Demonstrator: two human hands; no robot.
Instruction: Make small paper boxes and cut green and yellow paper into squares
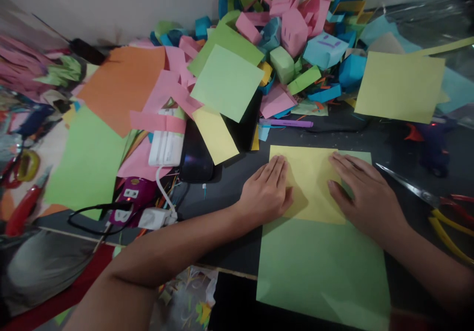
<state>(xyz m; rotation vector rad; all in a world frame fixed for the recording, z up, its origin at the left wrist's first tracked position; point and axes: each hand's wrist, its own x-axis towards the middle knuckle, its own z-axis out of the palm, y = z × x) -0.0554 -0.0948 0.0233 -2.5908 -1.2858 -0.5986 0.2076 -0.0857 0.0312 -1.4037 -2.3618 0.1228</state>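
Observation:
A yellow sheet of paper (311,188) lies on the upper part of a larger green sheet (322,267), which reaches past the table's front edge. My left hand (268,188) rests flat on the yellow sheet's left side, fingers stretched toward its far edge. On its right side lies my right hand (361,188), fingers extended, the fingertips near the far right corner and the palm over the green sheet. Neither hand grips anything. A pair of scissors (425,193) with red and yellow handles lies to the right of my right hand.
Behind is a heap of folded paper pieces (292,30). A purple pen (287,123), a dark phone (196,153), a white power bank (166,143) and a purple power socket (135,198) lie to the left. A glue gun (435,143) sits at the right. Loose sheets lie around.

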